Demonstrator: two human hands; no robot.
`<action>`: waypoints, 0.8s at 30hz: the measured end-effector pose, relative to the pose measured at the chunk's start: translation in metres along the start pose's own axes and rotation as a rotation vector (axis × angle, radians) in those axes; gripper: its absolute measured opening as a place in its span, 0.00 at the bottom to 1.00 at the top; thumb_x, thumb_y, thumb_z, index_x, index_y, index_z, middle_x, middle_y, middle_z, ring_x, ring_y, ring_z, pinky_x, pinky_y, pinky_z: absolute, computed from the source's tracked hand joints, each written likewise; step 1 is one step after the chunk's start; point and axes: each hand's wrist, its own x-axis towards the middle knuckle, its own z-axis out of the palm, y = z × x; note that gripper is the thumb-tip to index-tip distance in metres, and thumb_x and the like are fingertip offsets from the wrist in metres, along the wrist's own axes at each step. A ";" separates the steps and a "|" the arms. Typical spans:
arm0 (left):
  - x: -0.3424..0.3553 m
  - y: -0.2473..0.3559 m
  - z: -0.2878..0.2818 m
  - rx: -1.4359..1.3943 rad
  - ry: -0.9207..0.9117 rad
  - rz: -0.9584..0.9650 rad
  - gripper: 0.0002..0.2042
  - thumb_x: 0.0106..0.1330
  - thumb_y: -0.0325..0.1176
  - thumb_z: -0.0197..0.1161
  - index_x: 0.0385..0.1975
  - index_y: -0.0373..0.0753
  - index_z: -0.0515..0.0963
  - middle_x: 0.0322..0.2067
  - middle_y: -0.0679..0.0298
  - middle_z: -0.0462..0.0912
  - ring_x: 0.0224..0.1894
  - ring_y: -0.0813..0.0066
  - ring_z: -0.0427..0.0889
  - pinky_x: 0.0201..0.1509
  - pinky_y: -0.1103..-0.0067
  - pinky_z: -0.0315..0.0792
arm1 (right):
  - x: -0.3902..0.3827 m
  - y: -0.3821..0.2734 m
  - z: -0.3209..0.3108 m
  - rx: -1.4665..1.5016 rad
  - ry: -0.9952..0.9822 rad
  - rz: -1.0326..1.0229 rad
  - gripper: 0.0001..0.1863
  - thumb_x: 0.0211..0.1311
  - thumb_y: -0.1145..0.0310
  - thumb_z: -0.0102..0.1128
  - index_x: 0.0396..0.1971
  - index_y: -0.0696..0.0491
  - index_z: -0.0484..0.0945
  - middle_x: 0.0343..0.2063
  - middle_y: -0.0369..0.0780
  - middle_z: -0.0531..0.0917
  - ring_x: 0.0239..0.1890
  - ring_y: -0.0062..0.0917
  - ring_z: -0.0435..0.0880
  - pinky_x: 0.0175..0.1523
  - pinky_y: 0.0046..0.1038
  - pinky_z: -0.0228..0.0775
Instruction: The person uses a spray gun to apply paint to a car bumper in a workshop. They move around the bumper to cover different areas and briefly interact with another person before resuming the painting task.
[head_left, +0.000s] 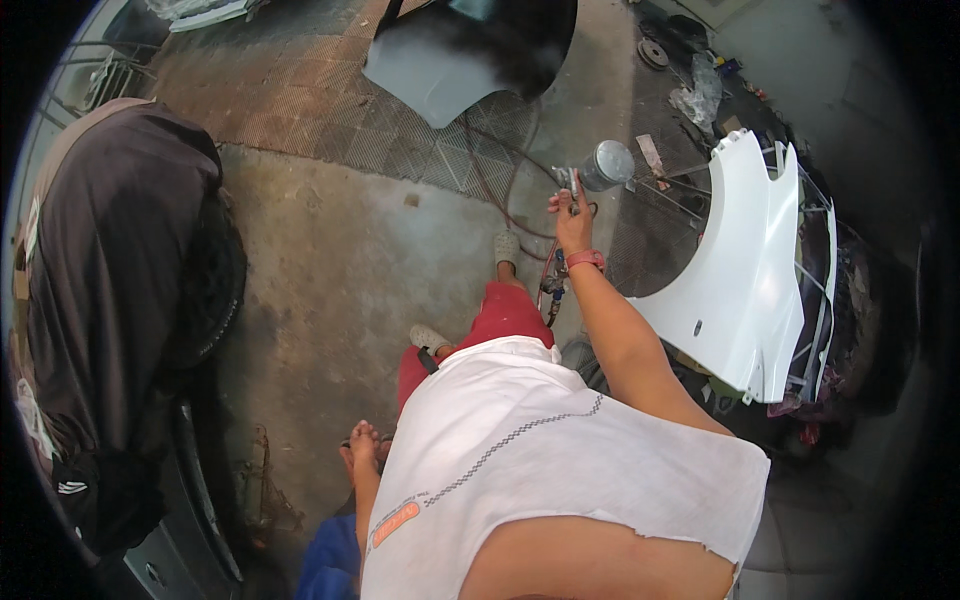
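Note:
My right hand [572,220] grips a spray gun [565,180] with a round metal cup [610,166] on it, held out to the left of a white car fender [755,270]. A red band circles that wrist. Hoses [515,222] run down near the gun to the floor. My left hand [365,448] hangs low by my left side with its fingers curled; what it holds, if anything, is hidden.
A dark car hood [465,55] stands ahead on floor matting [260,90]. A wheel [210,290] under dark cloth [110,280] is on my left. Wrapped clutter [700,100] lies beyond the fender. Concrete floor [320,260] is underfoot.

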 end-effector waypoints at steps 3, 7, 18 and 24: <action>-0.014 0.035 0.027 -0.030 0.122 0.022 0.20 0.80 0.46 0.59 0.64 0.43 0.76 0.50 0.67 0.83 0.44 0.74 0.81 0.44 0.78 0.77 | 0.056 0.012 -0.017 -0.014 -0.021 0.045 0.31 0.81 0.52 0.57 0.78 0.39 0.65 0.36 0.35 0.85 0.34 0.16 0.82 0.45 0.23 0.78; -0.052 0.082 0.103 -0.106 0.087 0.018 0.22 0.80 0.46 0.59 0.67 0.41 0.75 0.52 0.65 0.82 0.46 0.73 0.82 0.50 0.75 0.77 | 0.131 0.028 -0.042 -0.037 -0.107 0.085 0.31 0.80 0.50 0.57 0.78 0.39 0.66 0.34 0.36 0.85 0.32 0.16 0.82 0.43 0.24 0.78; -0.102 0.154 0.246 0.395 -0.080 0.386 0.26 0.79 0.46 0.59 0.69 0.35 0.73 0.60 0.52 0.83 0.61 0.60 0.82 0.65 0.67 0.75 | 0.295 0.014 -0.103 -0.051 -0.222 0.242 0.30 0.76 0.37 0.56 0.47 0.54 0.81 0.24 0.33 0.83 0.22 0.17 0.81 0.28 0.24 0.72; -0.130 0.188 0.255 0.354 0.044 0.236 0.26 0.79 0.47 0.60 0.68 0.34 0.74 0.55 0.56 0.84 0.53 0.67 0.84 0.61 0.71 0.76 | 0.379 -0.040 -0.125 -0.034 -0.161 0.044 0.31 0.75 0.37 0.57 0.48 0.55 0.81 0.22 0.33 0.81 0.20 0.17 0.78 0.27 0.25 0.68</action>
